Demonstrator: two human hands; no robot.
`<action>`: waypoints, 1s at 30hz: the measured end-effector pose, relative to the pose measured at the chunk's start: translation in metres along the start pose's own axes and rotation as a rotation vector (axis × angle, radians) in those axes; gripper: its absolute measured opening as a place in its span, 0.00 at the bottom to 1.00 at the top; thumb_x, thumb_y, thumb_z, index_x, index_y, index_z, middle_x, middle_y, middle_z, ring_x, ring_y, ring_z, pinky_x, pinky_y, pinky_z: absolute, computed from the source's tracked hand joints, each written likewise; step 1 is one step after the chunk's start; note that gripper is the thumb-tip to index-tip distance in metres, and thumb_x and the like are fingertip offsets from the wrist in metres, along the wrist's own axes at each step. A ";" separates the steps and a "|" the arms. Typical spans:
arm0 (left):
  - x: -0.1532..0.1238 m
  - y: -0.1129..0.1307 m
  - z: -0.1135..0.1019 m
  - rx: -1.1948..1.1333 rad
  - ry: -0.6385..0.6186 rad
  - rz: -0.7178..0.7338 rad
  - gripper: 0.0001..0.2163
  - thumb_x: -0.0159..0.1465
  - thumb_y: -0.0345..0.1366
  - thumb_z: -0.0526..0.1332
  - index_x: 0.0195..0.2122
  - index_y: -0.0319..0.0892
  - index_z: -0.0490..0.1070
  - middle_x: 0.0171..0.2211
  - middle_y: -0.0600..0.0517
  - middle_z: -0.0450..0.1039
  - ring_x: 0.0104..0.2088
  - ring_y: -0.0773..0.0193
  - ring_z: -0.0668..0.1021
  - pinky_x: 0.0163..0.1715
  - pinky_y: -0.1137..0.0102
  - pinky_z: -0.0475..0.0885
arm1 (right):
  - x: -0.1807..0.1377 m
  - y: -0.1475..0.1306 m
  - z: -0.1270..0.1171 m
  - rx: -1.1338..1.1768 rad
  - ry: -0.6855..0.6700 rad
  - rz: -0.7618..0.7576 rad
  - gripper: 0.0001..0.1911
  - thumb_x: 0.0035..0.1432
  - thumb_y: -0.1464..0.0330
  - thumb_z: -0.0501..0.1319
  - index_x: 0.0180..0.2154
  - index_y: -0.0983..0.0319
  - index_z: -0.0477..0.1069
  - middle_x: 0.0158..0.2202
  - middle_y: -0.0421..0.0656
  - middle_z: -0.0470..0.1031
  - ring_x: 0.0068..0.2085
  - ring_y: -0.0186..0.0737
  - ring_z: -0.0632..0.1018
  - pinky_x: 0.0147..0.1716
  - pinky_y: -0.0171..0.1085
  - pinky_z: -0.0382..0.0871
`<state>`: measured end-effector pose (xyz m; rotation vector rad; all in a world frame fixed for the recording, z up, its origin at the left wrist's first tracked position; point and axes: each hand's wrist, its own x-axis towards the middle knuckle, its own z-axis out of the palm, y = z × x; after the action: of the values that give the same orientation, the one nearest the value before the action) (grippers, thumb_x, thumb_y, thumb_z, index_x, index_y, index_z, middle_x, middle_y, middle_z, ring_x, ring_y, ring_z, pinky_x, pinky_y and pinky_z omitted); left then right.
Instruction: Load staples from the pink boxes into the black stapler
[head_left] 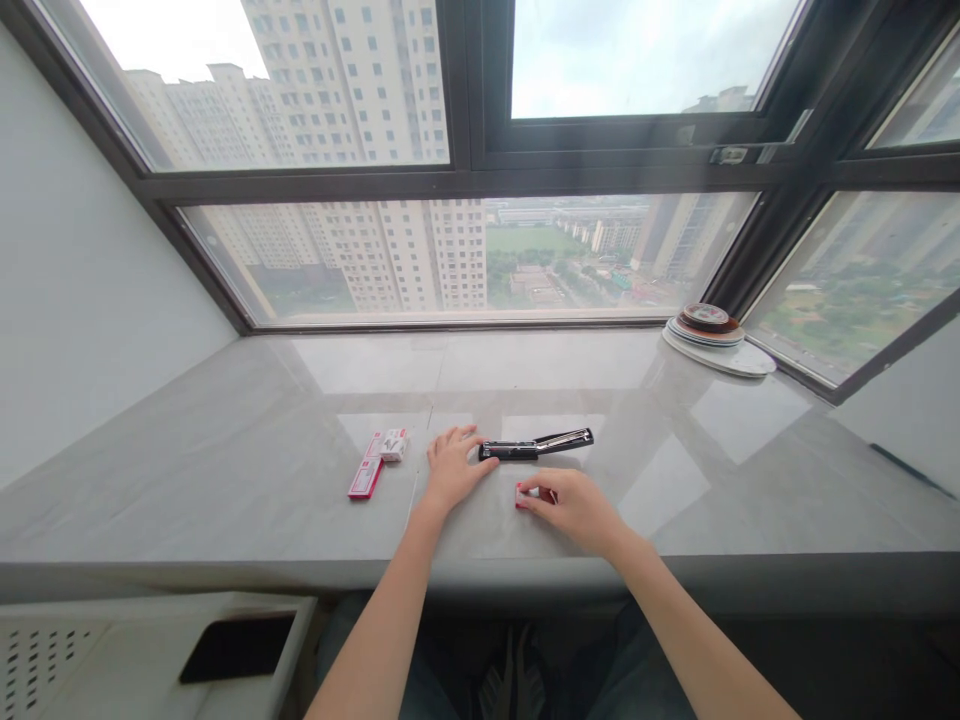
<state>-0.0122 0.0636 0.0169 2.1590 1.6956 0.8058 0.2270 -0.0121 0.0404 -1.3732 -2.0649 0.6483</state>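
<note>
A black stapler (536, 445) lies opened out flat on the grey stone sill (225, 470). My left hand (452, 468) rests on the sill with its fingers curled against the stapler's left end. My right hand (574, 505) pinches a small red and white box (525, 493), just in front of the stapler. To the left lie a small white box (394, 444) and a flat red box (367, 475), apart from both hands.
A stack of plates (709, 330) stands at the sill's back right corner by the window. A white perforated unit with a dark phone-like slab (236, 648) sits below the sill at lower left. My legs show under the sill's front edge.
</note>
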 end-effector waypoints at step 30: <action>-0.047 0.015 0.005 -0.099 0.001 0.062 0.11 0.61 0.47 0.71 0.45 0.59 0.79 0.57 0.57 0.73 0.66 0.50 0.65 0.71 0.41 0.34 | 0.055 -0.005 0.003 -0.074 -0.115 -0.018 0.12 0.63 0.56 0.65 0.41 0.53 0.84 0.27 0.38 0.78 0.29 0.36 0.74 0.30 0.34 0.58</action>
<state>-0.0050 0.0151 0.0089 2.1537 1.5622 0.8878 0.2048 0.0377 0.0522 -1.3855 -2.2093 0.6629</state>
